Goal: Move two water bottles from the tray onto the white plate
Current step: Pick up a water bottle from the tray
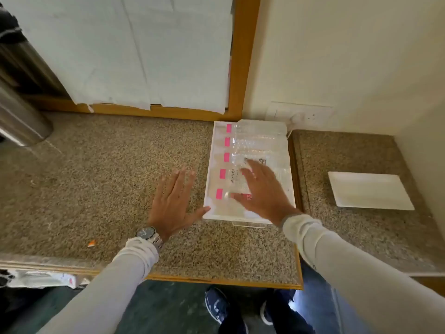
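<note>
A white tray (210,182) lies on the speckled granite counter, right of centre. Several clear water bottles with pink caps (257,141) lie side by side in it, caps pointing left. My right hand (261,191) hovers over the nearer bottles with fingers spread, holding nothing. Just left of the tray, my left hand (173,203) is flat and open above the counter, its thumb near the tray's front-left corner. The white rectangular plate (370,190) sits bare on a separate lower counter section to the right.
A steel bin (19,116) stands at the far left. A wall socket (303,114) sits behind the tray. A small orange scrap (91,243) lies near the counter's front edge. The wood-framed wall panel backs the counter.
</note>
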